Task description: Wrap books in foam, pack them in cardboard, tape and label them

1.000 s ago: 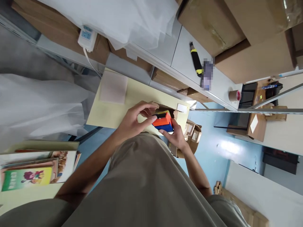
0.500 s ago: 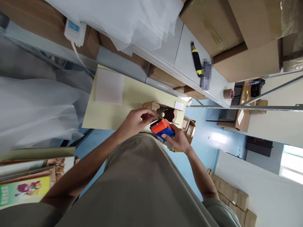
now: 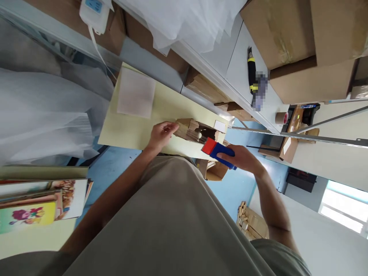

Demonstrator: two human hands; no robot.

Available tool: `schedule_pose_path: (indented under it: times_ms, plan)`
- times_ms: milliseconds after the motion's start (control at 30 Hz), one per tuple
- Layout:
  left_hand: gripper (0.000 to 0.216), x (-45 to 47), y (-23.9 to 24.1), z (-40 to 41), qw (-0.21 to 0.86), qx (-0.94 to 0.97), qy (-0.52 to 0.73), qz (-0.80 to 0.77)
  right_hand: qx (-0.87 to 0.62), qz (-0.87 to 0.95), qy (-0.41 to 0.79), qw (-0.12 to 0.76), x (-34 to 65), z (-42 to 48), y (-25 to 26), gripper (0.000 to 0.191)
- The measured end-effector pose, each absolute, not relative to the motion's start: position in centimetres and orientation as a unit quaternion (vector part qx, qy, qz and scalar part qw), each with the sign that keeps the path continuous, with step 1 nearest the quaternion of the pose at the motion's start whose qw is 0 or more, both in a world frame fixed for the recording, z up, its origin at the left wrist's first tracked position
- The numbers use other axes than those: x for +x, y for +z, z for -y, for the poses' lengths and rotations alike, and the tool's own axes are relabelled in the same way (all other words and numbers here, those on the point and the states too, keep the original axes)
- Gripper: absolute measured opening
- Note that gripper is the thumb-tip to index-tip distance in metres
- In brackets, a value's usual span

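Observation:
My right hand [image 3: 240,157] is wrapped round a blue block-like thing with a red-orange end [image 3: 221,152]; I cannot tell its exact kind. Its red end points left, over the near edge of an open brown cardboard box [image 3: 184,130]. A small whitish knob [image 3: 199,135] shows in the box's dark opening. At the box's left end, my left hand [image 3: 163,135] has thumb and fingertips pinched together, close to or touching the cardboard. Whatever may be between those fingertips is too small to see. The box lies on a pale yellow board [image 3: 132,132].
A white sheet pad [image 3: 136,93] and a small white card [image 3: 220,126] lie on the board. On the grey shelf behind are a box cutter [image 3: 252,71], a tape roll [image 3: 281,117] and large cartons [image 3: 313,80]. A power strip [image 3: 94,15] hangs at upper left; books [image 3: 31,214] stand lower left.
My hands have moved apart: the left one left to the box's end, the right one right with the blue and red thing, now turned. The view has shifted slightly.

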State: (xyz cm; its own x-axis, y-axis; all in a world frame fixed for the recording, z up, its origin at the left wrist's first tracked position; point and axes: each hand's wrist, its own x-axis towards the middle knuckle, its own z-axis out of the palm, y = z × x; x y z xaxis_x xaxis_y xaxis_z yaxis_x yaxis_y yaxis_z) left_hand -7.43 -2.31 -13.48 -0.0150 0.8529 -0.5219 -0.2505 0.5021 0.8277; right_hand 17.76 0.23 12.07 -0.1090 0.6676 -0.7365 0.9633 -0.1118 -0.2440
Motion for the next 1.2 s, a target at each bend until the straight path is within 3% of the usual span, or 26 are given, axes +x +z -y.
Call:
schedule_pose_path:
  times_ms: [167, 533, 800, 933, 1033, 1200]
  plan:
    - [0.052, -5.6, -16.6, 1.0, 0.671, 0.209, 0.436, -0.562, 0.655, -0.599, -0.391, 0.243, 16.6, -4.1, 14.1, 0.067]
    - [0.035, -0.7, -20.6, 0.9, 0.653, 0.193, 0.414, -0.604, 0.639, -0.621, -0.326, 0.316, 12.7, -6.8, 12.6, 0.069]
    - [0.027, 0.3, -21.5, 1.8, 0.573, 0.266, 0.438, -0.640, 0.626, -0.633, -0.315, 0.329, 12.1, -6.6, 12.5, 0.072]
    - [0.041, -0.8, -22.3, 3.2, 0.535, 0.341, 0.403, -0.659, 0.619, -0.633, -0.312, 0.345, 11.7, -6.3, 12.7, 0.072]
    - [0.050, -2.3, -21.8, 4.3, 0.541, 0.435, 0.413, -0.589, 0.619, -0.626, -0.310, 0.359, 11.5, -6.0, 13.2, 0.069]
    - [0.134, -3.7, -17.3, 4.1, 0.493, 0.618, 0.428, -0.438, 0.618, -0.620, -0.300, 0.379, 11.2, -5.4, 14.1, 0.065]
